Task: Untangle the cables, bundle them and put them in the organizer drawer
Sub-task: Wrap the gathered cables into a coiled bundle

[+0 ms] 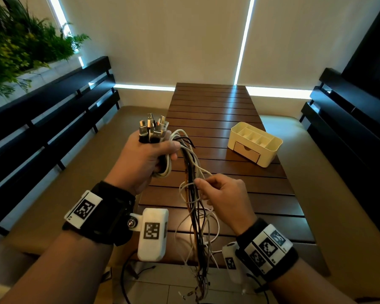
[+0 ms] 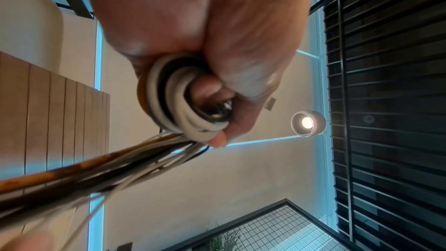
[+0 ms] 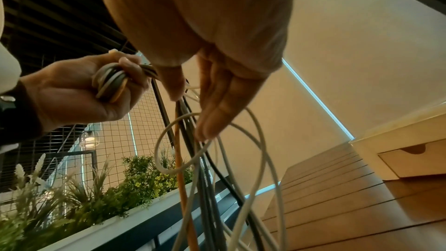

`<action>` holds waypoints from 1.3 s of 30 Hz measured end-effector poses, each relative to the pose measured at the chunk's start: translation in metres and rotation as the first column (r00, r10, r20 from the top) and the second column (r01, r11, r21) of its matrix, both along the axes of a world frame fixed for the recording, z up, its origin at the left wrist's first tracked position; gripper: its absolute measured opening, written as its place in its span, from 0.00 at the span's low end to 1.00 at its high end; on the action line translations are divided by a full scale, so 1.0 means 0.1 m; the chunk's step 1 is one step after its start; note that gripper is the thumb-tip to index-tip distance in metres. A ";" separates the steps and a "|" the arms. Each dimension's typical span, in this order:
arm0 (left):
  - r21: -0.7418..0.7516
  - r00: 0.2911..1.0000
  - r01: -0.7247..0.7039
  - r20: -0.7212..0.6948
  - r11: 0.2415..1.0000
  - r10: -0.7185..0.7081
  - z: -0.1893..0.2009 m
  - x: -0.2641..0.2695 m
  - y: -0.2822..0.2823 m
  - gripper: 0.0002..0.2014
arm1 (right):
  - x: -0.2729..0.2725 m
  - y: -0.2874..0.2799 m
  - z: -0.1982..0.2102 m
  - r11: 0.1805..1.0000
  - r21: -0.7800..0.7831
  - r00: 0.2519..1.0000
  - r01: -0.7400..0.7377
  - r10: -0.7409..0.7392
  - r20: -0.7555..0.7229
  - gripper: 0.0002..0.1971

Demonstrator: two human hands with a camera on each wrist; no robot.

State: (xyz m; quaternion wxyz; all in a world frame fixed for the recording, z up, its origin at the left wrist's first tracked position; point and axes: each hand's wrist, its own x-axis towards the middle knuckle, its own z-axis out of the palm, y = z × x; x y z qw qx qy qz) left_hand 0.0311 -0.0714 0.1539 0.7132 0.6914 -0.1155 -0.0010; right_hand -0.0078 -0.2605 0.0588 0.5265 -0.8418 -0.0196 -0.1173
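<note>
My left hand (image 1: 172, 152) grips a coiled bundle of white, black and orange cables (image 1: 162, 167), raised over the table's left edge. Their plugs (image 1: 153, 128) stick up above the fist. The left wrist view shows the coil (image 2: 173, 98) wrapped inside the left hand (image 2: 217, 102). Loose cable strands (image 1: 195, 227) hang from the bundle past the table's near edge towards the floor. My right hand (image 1: 199, 185) pinches these strands just below the bundle. Seen from the right wrist, the strands (image 3: 205, 188) run between that hand's thumb and fingers (image 3: 190, 114). The cream organizer (image 1: 270, 159) stands on the table at right, its drawer (image 1: 247, 151) closed.
A dark slatted wooden table (image 1: 228, 106) stretches ahead. Cushioned benches with black slatted backs flank it at left (image 1: 53, 106) and right (image 1: 349, 110). A planter with green plants (image 1: 20, 47) sits behind the left bench. Thin black wires lie on the floor (image 1: 127, 281).
</note>
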 end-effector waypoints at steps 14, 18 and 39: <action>-0.002 0.982 0.121 -0.143 0.993 -0.120 -0.06 -0.02 -0.01 0.19 | 0.15 -0.09 -0.01 0.994 0.113 1.000 0.001 0.000 -0.011 0.04; -0.124 0.972 0.127 -0.180 0.984 -0.148 -0.10 0.01 -0.02 0.22 | 0.10 -0.15 0.05 0.941 0.313 0.991 -0.133 0.133 0.020 0.07; -0.276 0.996 -0.041 -0.091 0.960 0.017 -0.12 0.24 0.10 0.13 | 0.26 -0.67 -0.54 0.917 -0.365 0.785 -0.161 -0.105 -0.610 0.28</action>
